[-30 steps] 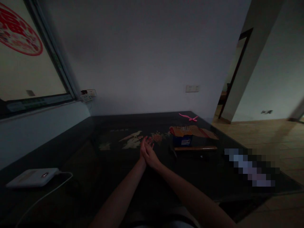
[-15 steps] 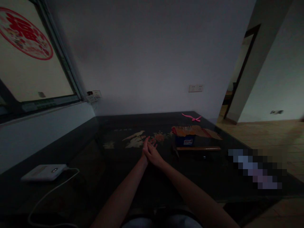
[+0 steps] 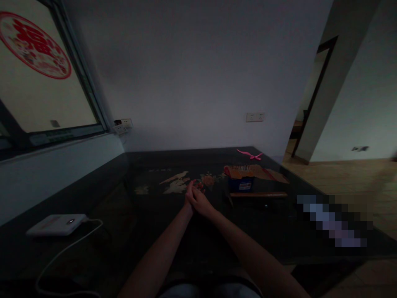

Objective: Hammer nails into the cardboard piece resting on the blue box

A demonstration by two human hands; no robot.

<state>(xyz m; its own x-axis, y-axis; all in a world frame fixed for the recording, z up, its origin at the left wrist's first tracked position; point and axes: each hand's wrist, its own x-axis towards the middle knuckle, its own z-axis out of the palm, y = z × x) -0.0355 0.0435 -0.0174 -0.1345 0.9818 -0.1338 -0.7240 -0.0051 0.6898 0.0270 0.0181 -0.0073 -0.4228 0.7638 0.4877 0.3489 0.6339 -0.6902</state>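
On the dark tabletop (image 3: pixel 149 231), my left hand (image 3: pixel 189 193) and my right hand (image 3: pixel 200 203) rest clasped together, palm against palm. Their fingers are folded in around each other, and no object shows between them; the space inside the palms is hidden. Right of the hands lies a hammer (image 3: pixel 263 195), its wooden handle pointing right and its dark head toward me. Just behind it stands a small blue box (image 3: pixel 242 184) with torn brown cardboard (image 3: pixel 263 171) over it. Neither hand touches these things.
A white power bank (image 3: pixel 54 225) with a white cable (image 3: pixel 72 244) lies at the left. A pink ribbon (image 3: pixel 252 156) is near the back right corner. A blurred-out patch (image 3: pixel 331 223) covers something at the right edge. The wall (image 3: pixel 186 82) rises behind the table.
My fingers, somewhat spread before, have folded closer together. The clasped hands stay in nearly the same place, and the view has shifted very slightly. The objects on the table have not moved.
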